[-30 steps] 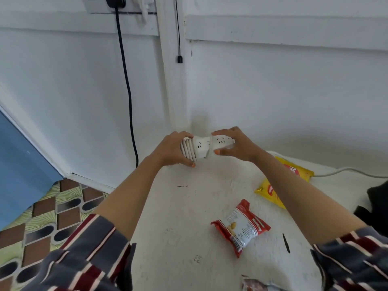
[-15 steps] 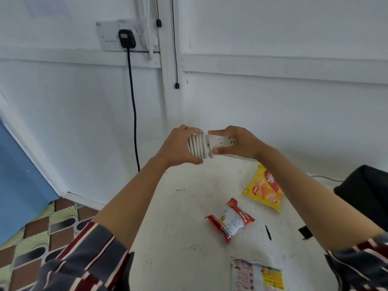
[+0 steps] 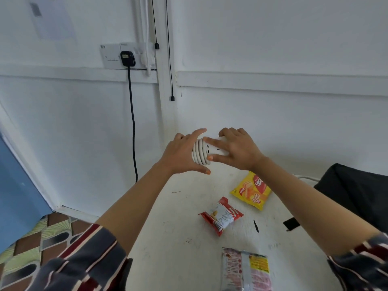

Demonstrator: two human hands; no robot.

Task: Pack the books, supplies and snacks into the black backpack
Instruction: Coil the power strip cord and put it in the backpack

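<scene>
Person's kit: striped shirt only. Left sleeve (image 3: pixel 79 261) and right sleeve (image 3: pixel 361 263) share one pattern: dark grey-blue base, broad maroon bands, thin cream lines edging them. Fabric looks loose and woven, with folds near the hems. Both sleeves end about the elbow; forearms are bare from there to left hand (image 3: pixel 180 154) and right hand (image 3: pixel 237 150).

Black plug (image 3: pixel 127 58), wall socket (image 3: pixel 110 56), perhaps a door (image 3: pixel 12 185)
</scene>
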